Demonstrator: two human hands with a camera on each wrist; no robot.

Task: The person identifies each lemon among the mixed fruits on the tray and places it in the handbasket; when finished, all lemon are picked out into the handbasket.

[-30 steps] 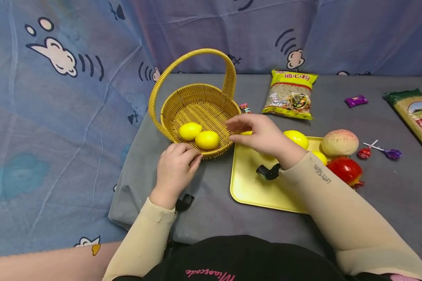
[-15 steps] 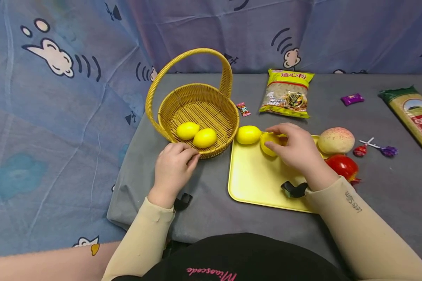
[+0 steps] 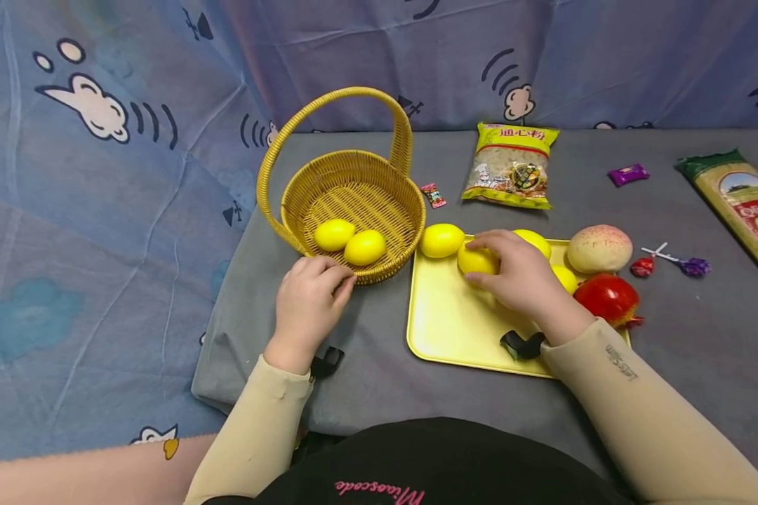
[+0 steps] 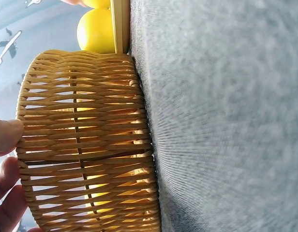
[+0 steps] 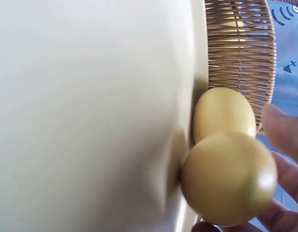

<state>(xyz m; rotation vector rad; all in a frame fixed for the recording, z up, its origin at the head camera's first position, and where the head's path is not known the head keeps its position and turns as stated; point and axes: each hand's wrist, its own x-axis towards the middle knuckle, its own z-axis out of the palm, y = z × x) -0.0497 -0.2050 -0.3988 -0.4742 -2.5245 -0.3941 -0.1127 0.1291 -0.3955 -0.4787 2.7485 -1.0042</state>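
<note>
My left hand (image 3: 311,305) pinches the near rim of a yellow wicker basket (image 3: 373,168) with an arched handle. Inside it lie two yellow lemons, one lemon (image 3: 335,234) left of another lemon (image 3: 364,247). My right hand (image 3: 521,272) curls its thumb and fingers round a lemon (image 3: 476,261) at the far left part of a yellow tray (image 3: 455,322). In the right wrist view this held lemon (image 5: 229,179) sits right by another lemon (image 5: 224,112) near the basket. That neighbour lemon (image 3: 442,240) rests at the tray's corner. The right hand partly hides a lemon (image 3: 533,242) behind it.
On the tray's right side are a lemon (image 3: 565,278), a peach (image 3: 599,249) and a red pomegranate (image 3: 608,300). Beyond lie a pasta bag (image 3: 512,167), small candies (image 3: 434,196), a purple candy (image 3: 628,174), lollipops (image 3: 669,261) and a long packet (image 3: 742,203).
My right hand has moved from the basket's right edge rightward to the tray, and its fingers have closed round a lemon. The left hand stays on the basket rim.
</note>
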